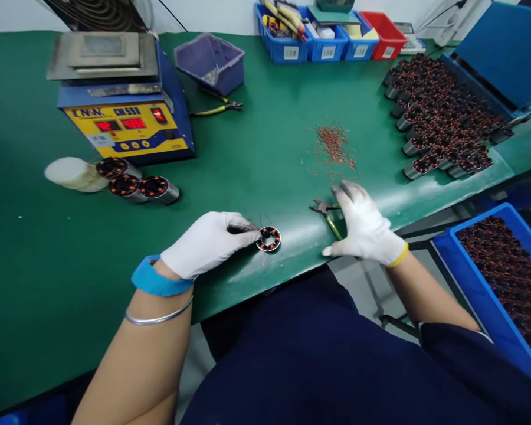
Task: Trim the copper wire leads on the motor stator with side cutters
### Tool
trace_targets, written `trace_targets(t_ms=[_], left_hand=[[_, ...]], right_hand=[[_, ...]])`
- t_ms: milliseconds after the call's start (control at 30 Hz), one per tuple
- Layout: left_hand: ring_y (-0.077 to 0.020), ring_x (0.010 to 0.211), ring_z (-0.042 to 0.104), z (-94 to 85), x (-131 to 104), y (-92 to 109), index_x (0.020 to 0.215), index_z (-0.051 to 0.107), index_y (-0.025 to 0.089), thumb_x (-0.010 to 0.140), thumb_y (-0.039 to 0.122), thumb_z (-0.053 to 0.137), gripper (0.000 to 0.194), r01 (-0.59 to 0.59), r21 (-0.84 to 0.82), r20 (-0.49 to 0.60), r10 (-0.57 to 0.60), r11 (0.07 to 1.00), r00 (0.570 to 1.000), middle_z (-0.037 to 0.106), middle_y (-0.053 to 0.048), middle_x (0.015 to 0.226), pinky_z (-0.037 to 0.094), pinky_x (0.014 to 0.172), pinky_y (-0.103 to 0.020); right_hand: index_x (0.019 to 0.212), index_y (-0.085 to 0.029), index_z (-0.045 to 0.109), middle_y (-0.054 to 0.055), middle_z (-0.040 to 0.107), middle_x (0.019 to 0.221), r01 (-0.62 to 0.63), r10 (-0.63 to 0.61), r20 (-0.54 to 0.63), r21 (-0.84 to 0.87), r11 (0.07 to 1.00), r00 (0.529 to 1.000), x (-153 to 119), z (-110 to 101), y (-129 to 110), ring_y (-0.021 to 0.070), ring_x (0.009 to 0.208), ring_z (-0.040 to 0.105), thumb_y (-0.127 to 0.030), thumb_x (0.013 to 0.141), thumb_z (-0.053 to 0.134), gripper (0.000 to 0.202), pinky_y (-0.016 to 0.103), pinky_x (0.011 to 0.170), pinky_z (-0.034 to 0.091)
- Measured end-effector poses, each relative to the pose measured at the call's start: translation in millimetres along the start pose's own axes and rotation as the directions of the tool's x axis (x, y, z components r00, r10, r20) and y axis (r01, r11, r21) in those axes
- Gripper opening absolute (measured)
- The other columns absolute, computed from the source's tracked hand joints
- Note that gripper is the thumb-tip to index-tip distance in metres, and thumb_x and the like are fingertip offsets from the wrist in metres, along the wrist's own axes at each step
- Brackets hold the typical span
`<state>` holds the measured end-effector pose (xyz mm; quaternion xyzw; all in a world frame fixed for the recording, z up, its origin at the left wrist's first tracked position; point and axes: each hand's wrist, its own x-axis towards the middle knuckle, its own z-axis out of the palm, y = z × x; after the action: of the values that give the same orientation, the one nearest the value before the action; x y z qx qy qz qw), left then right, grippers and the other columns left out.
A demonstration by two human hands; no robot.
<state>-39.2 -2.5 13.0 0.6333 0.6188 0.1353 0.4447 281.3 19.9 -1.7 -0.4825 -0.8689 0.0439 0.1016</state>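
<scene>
My left hand (210, 242), in a white glove, pinches a small round stator wound with copper wire (268, 238) that rests flat on the green bench near its front edge. My right hand (363, 227), also gloved, lies with fingers spread over green-handled cutters (330, 215), whose jaws stick out to the left of the hand. Whether it grips them I cannot tell.
A blue and yellow solder pot (124, 112) stands at the back left, with three stators (135, 186) and a white roll (75, 174) before it. Copper wire clippings (334, 146) lie mid-bench. Several stators (442, 121) crowd the right. A blue bin (504, 277) of stators sits lower right.
</scene>
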Motion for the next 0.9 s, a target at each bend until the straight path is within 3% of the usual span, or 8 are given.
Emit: trace_targets(t_ms=[67, 167, 300, 467, 667, 800, 900], left_hand=[[-0.0191, 0.070, 0.059, 5.3, 3.4, -3.4, 0.082, 0.072, 0.018, 0.075, 0.057, 0.066, 0.040, -0.043, -0.031, -0.074, 0.041, 0.999, 0.996, 0.067, -0.004, 0.077, 0.043, 0.061, -0.027], [-0.0240, 0.091, 0.065, 9.7, 7.8, -5.5, 0.100, 0.073, 0.020, 0.075, 0.052, 0.069, 0.041, -0.120, -0.065, -0.141, 0.110, 0.991, 0.984, 0.070, -0.006, 0.101, 0.051, 0.082, -0.032], [-0.0281, 0.113, 0.061, 14.8, 10.2, -3.7, 0.122, 0.066, 0.015, 0.080, 0.050, 0.065, 0.055, -0.175, -0.216, -0.067, 0.164, 0.961, 0.984, 0.063, -0.011, 0.124, 0.045, 0.106, -0.042], [-0.0295, 0.123, 0.056, 20.2, 10.1, -2.4, 0.131, 0.058, 0.009, 0.081, 0.046, 0.067, 0.063, -0.142, -0.470, 0.017, 0.170, 0.871, 0.985, 0.058, -0.015, 0.133, 0.042, 0.111, -0.043], [-0.0300, 0.126, 0.053, 22.2, 12.8, -6.1, 0.149, 0.033, 0.005, 0.084, 0.039, 0.067, 0.080, -0.124, -0.632, 0.070, 0.216, 0.765, 0.974, 0.055, -0.022, 0.133, 0.045, 0.107, -0.044], [-0.0308, 0.127, 0.052, 22.3, 14.7, -6.7, 0.152, 0.024, 0.005, 0.082, 0.037, 0.068, 0.088, -0.130, -0.640, 0.068, 0.225, 0.757, 0.972, 0.055, -0.023, 0.133, 0.046, 0.107, -0.045], [-0.0306, 0.126, 0.053, 22.5, 14.4, -5.5, 0.152, 0.024, 0.005, 0.080, 0.038, 0.070, 0.092, -0.124, -0.625, 0.066, 0.210, 0.771, 0.975, 0.055, -0.023, 0.132, 0.046, 0.106, -0.044]], right_hand=[[0.150, -0.002, 0.033, 0.027, 0.025, 0.149, -0.040, 0.056, 0.160, -0.104, 0.994, 0.985, -9.2, -4.4, 28.8, 0.0458, 0.137, 0.023, -0.076, 0.039, 0.082, 0.142, 0.056, 0.111, 0.028], [0.150, -0.003, 0.032, 0.023, 0.028, 0.149, 0.023, 0.008, 0.262, -0.114, 0.993, 0.965, -19.0, -8.9, 47.1, 0.0407, 0.136, 0.026, -0.073, 0.060, 0.074, 0.121, 0.052, 0.112, 0.030], [0.150, -0.004, 0.031, 0.023, 0.031, 0.147, 0.065, -0.004, 0.332, -0.174, 0.983, 0.943, -18.2, -20.8, 33.3, 0.0421, 0.133, 0.030, -0.067, 0.072, 0.067, 0.107, 0.055, 0.104, 0.039], [0.149, -0.007, 0.033, 0.020, 0.038, 0.142, 0.043, 0.085, 0.449, -0.268, 0.963, 0.890, -3.6, -38.0, 8.3, 0.0399, 0.126, 0.038, -0.060, 0.074, 0.068, 0.098, 0.053, 0.089, 0.051], [0.143, -0.001, 0.040, 0.024, 0.044, 0.131, 0.056, 0.069, 0.431, -0.272, 0.961, 0.900, 2.8, -36.2, -0.6, 0.0412, 0.116, 0.042, -0.055, 0.063, 0.072, 0.101, 0.052, 0.089, 0.049], [0.140, -0.002, 0.043, 0.024, 0.046, 0.129, 0.059, 0.038, 0.376, -0.243, 0.968, 0.926, -2.5, -33.4, 2.3, 0.0417, 0.120, 0.040, -0.053, 0.062, 0.070, 0.098, 0.052, 0.095, 0.045], [0.145, -0.003, 0.039, 0.022, 0.041, 0.139, 0.094, -0.020, 0.345, -0.201, 0.975, 0.938, -9.1, -30.8, 14.6, 0.0400, 0.127, 0.037, -0.058, 0.063, 0.071, 0.104, 0.051, 0.101, 0.042]])
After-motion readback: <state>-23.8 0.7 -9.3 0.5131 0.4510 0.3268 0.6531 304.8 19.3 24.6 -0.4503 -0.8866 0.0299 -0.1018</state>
